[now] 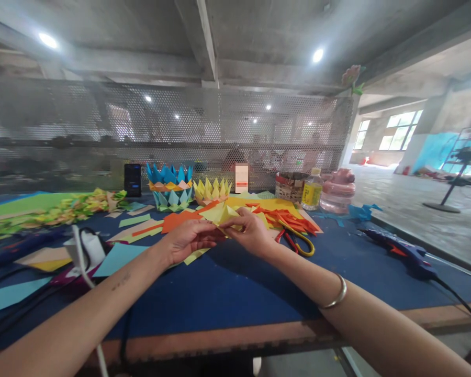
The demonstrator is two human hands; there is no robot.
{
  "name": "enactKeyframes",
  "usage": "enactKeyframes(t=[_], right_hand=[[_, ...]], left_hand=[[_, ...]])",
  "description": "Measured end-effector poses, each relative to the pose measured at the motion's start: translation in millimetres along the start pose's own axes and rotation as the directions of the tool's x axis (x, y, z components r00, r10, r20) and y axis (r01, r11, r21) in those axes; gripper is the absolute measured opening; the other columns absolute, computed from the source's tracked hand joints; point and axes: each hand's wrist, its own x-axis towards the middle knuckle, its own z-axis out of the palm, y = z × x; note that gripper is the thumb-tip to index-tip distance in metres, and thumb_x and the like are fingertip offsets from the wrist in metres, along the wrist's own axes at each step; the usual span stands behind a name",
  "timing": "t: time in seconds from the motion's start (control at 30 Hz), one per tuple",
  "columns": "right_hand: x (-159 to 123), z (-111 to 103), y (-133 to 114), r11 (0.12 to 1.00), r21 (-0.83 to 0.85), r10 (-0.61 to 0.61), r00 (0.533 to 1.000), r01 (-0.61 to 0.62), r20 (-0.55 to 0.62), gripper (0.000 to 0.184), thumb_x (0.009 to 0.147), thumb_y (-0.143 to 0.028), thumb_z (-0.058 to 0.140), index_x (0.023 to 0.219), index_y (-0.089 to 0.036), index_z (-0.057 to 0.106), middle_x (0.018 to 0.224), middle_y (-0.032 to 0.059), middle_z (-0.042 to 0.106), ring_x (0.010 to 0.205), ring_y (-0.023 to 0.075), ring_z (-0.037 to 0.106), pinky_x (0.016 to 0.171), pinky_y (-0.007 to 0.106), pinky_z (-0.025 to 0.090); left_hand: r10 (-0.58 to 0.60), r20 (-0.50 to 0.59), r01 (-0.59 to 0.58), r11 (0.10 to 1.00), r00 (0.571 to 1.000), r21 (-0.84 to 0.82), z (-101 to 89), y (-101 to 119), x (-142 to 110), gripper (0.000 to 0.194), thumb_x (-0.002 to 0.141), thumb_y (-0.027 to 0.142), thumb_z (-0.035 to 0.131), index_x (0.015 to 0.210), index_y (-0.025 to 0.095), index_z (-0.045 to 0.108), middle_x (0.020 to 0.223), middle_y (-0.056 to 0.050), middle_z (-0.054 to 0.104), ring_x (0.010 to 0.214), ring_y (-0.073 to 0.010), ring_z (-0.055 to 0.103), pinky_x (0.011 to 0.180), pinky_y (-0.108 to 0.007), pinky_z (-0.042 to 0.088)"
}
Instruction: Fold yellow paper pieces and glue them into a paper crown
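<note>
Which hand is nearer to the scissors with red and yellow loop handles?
Right. The right hand is just left of the scissors, at the pale yellow folded paper; the left hand is farther left, beyond the right hand.

We have bare table (235,298) on our side of the hands (254,233); scissors (312,247) obstruct just right, a basket (288,189) beyond.

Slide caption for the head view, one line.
Left hand and right hand hold folded yellow paper over a blue tabletop, scissors to their right, spiky paper pieces behind.
</note>
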Motion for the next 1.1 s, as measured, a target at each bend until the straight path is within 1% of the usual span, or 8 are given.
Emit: enactKeyframes(t=[0.13, 0.3, 0.43, 0.53, 0.67, 0.77, 0.9, 1.1], right_hand=[[0.2, 0.1, 1.9, 1.000, -0.020, 0.001, 1.000, 0.000, 0.019, 0.017, 0.077, -0.018, 0.064, 0.088, -0.026, 0.075, 0.084, 0.0020, 0.056, 0.077, 0.0130, 0.055, 0.070, 0.024, 0.043], [-1.5, 0.5, -2.1, 0.998, -0.053, -0.031, 0.999, 0.029, -0.042, 0.016, 0.078, -0.019, 0.064, 0.086, -0.026, 0.075, 0.095, 0.0044, 0.056, 0.088, 0.0159, 0.055, 0.079, 0.028, 0.044], [-2.1, 1.7, -5.3, 1.000, -0.019, -0.008, 0.998, 0.007, -0.068, 0.013, 0.077, -0.020, 0.065, 0.084, -0.025, 0.076, 0.093, 0.0046, 0.055, 0.089, 0.0161, 0.055, 0.080, 0.029, 0.045], [-1.7, 2.7, -4.5, 1.000, -0.019, -0.014, 0.997, 0.012, -0.070, 0.014, 0.078, -0.020, 0.065, 0.084, -0.026, 0.075, 0.094, 0.0041, 0.055, 0.089, 0.0157, 0.055, 0.080, 0.029, 0.045], [-1.8, 2.9, -2.4, 0.997, -0.059, -0.046, 0.997, 0.042, -0.065, 0.014, 0.077, -0.021, 0.066, 0.085, -0.027, 0.075, 0.096, 0.0041, 0.057, 0.092, 0.0165, 0.055, 0.081, 0.030, 0.045], [-2.2, 2.2, -2.5, 0.994, -0.100, -0.059, 0.997, 0.055, -0.045, 0.017, 0.077, -0.018, 0.065, 0.087, -0.027, 0.075, 0.099, 0.0048, 0.057, 0.093, 0.0174, 0.055, 0.082, 0.031, 0.045], [-2.8, 1.3, -4.5, 0.989, -0.136, -0.067, 0.997, 0.062, -0.027, 0.018, 0.079, -0.019, 0.063, 0.089, -0.028, 0.075, 0.099, 0.0055, 0.057, 0.093, 0.0179, 0.055, 0.083, 0.032, 0.046], [-6.0, 0.6, -11.6, 0.980, -0.179, -0.085, 0.996, 0.084, -0.001, 0.023, 0.079, -0.018, 0.059, 0.094, -0.028, 0.074, 0.115, 0.0075, 0.054, 0.104, 0.0222, 0.052, 0.089, 0.037, 0.045]], left_hand=[[-0.006, -0.017, 0.006, 1.000, 1.000, -0.002, 1.0, -0.5, 0.6, 0.015, 0.081, 0.010, 0.056, 0.081, 0.007, 0.071, 0.081, -0.013, 0.074, 0.069, -0.0164, 0.071, 0.055, -0.018, 0.055], [0.017, -0.023, -0.017, 1.000, 1.000, 0.000, 2.2, -0.6, 0.3, 0.014, 0.080, 0.011, 0.058, 0.080, 0.008, 0.071, 0.081, -0.012, 0.075, 0.070, -0.0161, 0.071, 0.057, -0.018, 0.055], [0.022, -0.029, -0.022, 1.000, 0.999, 0.001, 4.0, 0.4, -1.4, 0.015, 0.081, 0.010, 0.056, 0.081, 0.007, 0.071, 0.080, -0.013, 0.074, 0.070, -0.0161, 0.071, 0.055, -0.017, 0.054], [0.037, -0.030, -0.037, 0.999, 0.999, 0.000, 4.9, 1.0, -2.2, 0.014, 0.081, 0.009, 0.057, 0.080, 0.007, 0.070, 0.079, -0.013, 0.074, 0.068, -0.0158, 0.070, 0.054, -0.017, 0.054], [0.028, -0.044, -0.029, 0.999, 0.999, -0.029, 4.8, 1.0, -1.5, 0.015, 0.081, 0.007, 0.055, 0.079, 0.007, 0.070, 0.079, -0.013, 0.074, 0.069, -0.0162, 0.071, 0.054, -0.017, 0.054], [0.001, -0.053, -0.004, 0.998, 0.999, -0.058, 4.0, 1.1, -1.0, 0.018, 0.082, 0.007, 0.053, 0.078, 0.006, 0.071, 0.075, -0.013, 0.074, 0.065, -0.0145, 0.069, 0.054, -0.017, 0.054], [-0.022, -0.038, 0.019, 0.997, 0.999, -0.076, 3.1, 1.5, -1.0, 0.015, 0.081, 0.010, 0.057, 0.078, 0.007, 0.072, 0.074, -0.011, 0.074, 0.063, -0.0136, 0.068, 0.056, -0.017, 0.054], [-0.011, -0.076, 0.004, 0.996, 0.997, -0.090, -1.0, 1.5, 2.3, 0.011, 0.080, 0.010, 0.060, 0.075, 0.010, 0.070, 0.069, -0.008, 0.073, 0.061, -0.0132, 0.068, 0.052, -0.016, 0.052]])
